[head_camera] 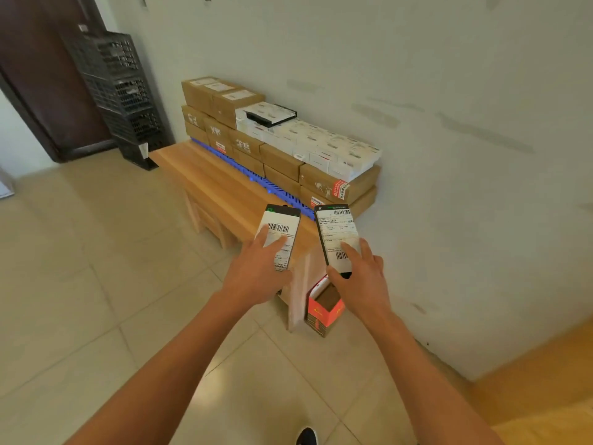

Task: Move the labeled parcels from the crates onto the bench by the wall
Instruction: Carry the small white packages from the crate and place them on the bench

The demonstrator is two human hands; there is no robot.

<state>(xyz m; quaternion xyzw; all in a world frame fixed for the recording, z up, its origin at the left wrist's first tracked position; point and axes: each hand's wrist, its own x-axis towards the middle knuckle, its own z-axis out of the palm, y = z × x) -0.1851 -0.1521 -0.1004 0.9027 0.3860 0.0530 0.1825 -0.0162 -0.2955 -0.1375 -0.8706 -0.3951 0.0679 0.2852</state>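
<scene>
Head view: left hand [261,271] and right hand [362,277] each grip a barcode-labelled parcel [280,234] [337,234] over the bench [205,181] end; print unreadable.

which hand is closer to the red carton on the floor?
Right. The right hand holds its parcel directly above the red carton; the left hand is further left, over the bench end.

2 hands [256,271] [362,277], 2 parcels [280,237] [337,236], bench [205,181]
</scene>
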